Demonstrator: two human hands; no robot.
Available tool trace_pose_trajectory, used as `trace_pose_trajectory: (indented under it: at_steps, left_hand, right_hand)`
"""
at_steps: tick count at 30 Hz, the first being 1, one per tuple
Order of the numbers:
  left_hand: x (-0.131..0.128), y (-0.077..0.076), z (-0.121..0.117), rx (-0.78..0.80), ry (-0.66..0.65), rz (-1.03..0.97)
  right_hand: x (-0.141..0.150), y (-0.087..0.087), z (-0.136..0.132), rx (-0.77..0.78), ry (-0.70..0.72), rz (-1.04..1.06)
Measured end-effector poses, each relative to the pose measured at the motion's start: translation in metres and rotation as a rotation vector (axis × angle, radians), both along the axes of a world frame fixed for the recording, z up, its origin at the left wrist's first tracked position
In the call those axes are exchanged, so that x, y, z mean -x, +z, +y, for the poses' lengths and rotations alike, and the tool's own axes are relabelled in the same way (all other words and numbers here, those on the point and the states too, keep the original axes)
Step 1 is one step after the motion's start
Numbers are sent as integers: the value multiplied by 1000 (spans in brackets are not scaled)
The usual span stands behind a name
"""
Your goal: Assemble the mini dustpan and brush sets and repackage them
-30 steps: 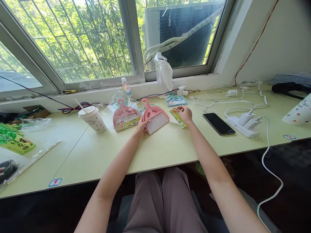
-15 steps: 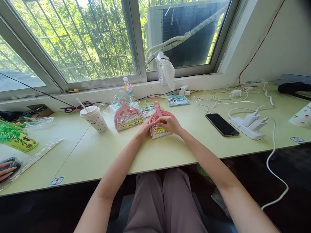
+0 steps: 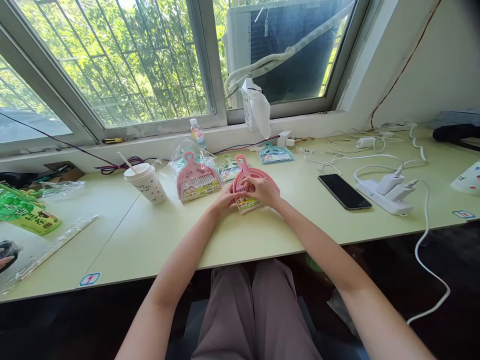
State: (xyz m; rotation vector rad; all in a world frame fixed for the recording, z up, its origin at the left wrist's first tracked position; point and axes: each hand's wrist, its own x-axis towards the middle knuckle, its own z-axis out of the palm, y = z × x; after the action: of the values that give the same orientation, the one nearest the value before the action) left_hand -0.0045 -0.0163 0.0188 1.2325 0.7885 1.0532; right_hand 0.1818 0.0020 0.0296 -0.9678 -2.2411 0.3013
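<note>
A small pink dustpan (image 3: 258,173) with a matching brush and a yellow label card (image 3: 247,204) stands tilted on the table between my hands. My left hand (image 3: 225,197) is closed on the left edge of the set. Across its front, my right hand (image 3: 263,191) pinches near the top of the label; the fingertips partly hide what they grip. Just left stands another pink dustpan and brush set (image 3: 198,181), with clear plastic wrap over it. Behind are a pale green set (image 3: 228,170) and a teal set (image 3: 276,154).
A white cup (image 3: 145,184) with a straw and a bottle (image 3: 198,134) stand to the left and back. On the right lie a phone (image 3: 344,192) and a power strip (image 3: 384,196) with cables. Another person's hand (image 3: 5,262) shows at the left edge, near a green bag (image 3: 28,212).
The pink dustpan has turned slightly, its right edge now showing farther right of the label. My hands stay about it. At the left, the other person's hand has drawn back toward the edge.
</note>
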Motion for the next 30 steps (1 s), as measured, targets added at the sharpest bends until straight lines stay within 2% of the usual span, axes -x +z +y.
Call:
trace_pose_trajectory:
  at_steps: [6,8,11,15,17,19,21,23,25,30]
  left_hand:
    - [3,-5,6,-4,57,-39]
    - [3,-5,7,-8,85,-51]
    - [3,-6,10,4,159,-94]
    - [5,-10,17,9,310,-215]
    - [6,-11,21,10,376,-270]
    - [7,-12,23,12,422,-314]
    - [7,-11,24,13,448,-343]
    - [6,-11,23,19,445,-338]
    - [4,-10,21,31,416,-307]
    - [0,-9,17,44,340,-243]
  right_hand:
    - [1,-4,6,-31,19,36]
    - [1,-7,7,-82,-23,77]
    - [1,-8,10,-144,-189,177]
    - [-4,-9,18,-94,-436,362]
    - [-6,-10,24,30,-499,526]
    - [-7,-12,28,298,-456,709]
    - [-5,-15,28,632,-269,817]
    - [-2,-18,26,837,-55,838]
    - [1,-20,23,871,17,860]
    - [0,-18,22,860,-97,975]
